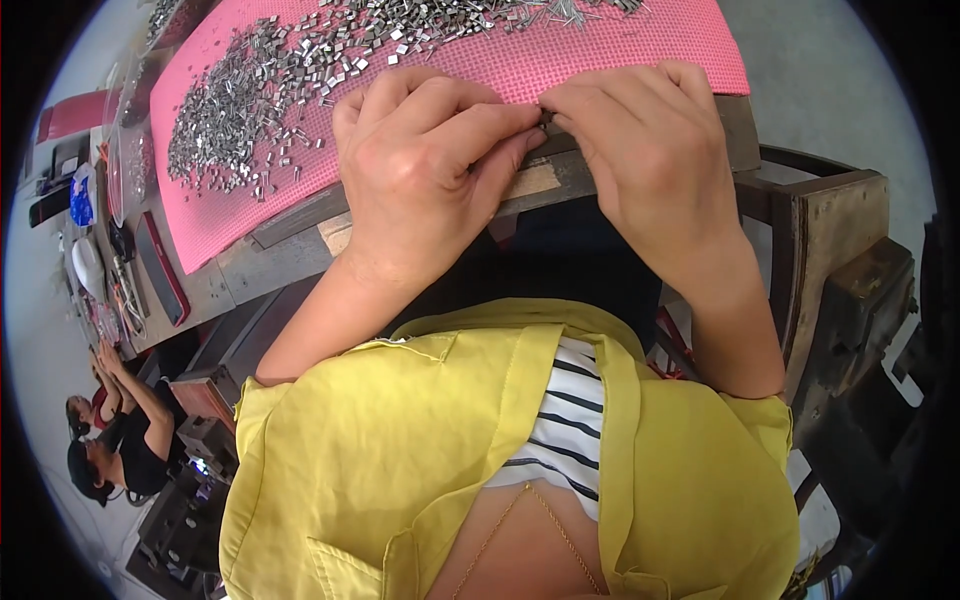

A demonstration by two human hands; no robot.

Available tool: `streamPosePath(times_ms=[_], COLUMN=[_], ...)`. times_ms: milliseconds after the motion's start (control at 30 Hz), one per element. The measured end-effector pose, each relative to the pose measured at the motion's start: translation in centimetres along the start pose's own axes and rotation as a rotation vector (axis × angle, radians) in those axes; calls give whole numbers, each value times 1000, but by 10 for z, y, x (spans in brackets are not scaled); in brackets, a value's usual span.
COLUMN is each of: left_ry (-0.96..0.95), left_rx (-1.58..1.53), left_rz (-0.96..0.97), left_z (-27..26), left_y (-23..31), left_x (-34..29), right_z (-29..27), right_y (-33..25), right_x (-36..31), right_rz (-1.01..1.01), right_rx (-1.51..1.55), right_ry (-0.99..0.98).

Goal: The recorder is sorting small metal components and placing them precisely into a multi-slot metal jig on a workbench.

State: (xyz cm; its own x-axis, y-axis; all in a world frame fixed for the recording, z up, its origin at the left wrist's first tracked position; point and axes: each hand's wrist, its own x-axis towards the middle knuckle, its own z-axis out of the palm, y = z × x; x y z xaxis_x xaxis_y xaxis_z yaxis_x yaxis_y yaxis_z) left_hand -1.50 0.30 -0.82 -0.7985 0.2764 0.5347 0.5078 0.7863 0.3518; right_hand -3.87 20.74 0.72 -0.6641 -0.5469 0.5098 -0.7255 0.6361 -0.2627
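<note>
My left hand [425, 165] and my right hand [655, 160] meet over the near edge of a pink mesh mat [530, 70]. Both are closed, thumbs and forefingers pinched together around a tiny dark piece [545, 117]. It is too small and too covered by fingertips to name. Beyond my hands a pile of small silvery metal pieces [270, 75] spreads over the mat, some square and flat, others thin like pins. A looser cluster of thin pins [570, 12] lies at the far edge.
The mat rests on a wooden workbench [270, 265]. At the left are a red-edged phone [162, 268], a white computer mouse [88, 268] and a clear plastic bag [130, 150]. Another person [130, 440] sits at the lower left. A dark machine [860, 310] stands at the right.
</note>
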Motion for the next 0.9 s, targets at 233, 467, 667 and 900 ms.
streamPosePath(times_ms=[233, 467, 667, 900], left_ry=[15, 32, 53, -26], left_rx=[-21, 4, 200, 71], left_rz=[-22, 45, 214, 82], left_z=[1, 1, 1, -14], left_y=[-1, 0, -3, 2], left_x=[1, 0, -2, -1], right_z=[-8, -5, -1, 8], right_y=[8, 7, 0, -8], right_x=[-4, -3, 2, 10], right_rz=[51, 49, 14, -4], right_rx=[146, 159, 45, -79], right_ry=[-55, -46, -78, -129])
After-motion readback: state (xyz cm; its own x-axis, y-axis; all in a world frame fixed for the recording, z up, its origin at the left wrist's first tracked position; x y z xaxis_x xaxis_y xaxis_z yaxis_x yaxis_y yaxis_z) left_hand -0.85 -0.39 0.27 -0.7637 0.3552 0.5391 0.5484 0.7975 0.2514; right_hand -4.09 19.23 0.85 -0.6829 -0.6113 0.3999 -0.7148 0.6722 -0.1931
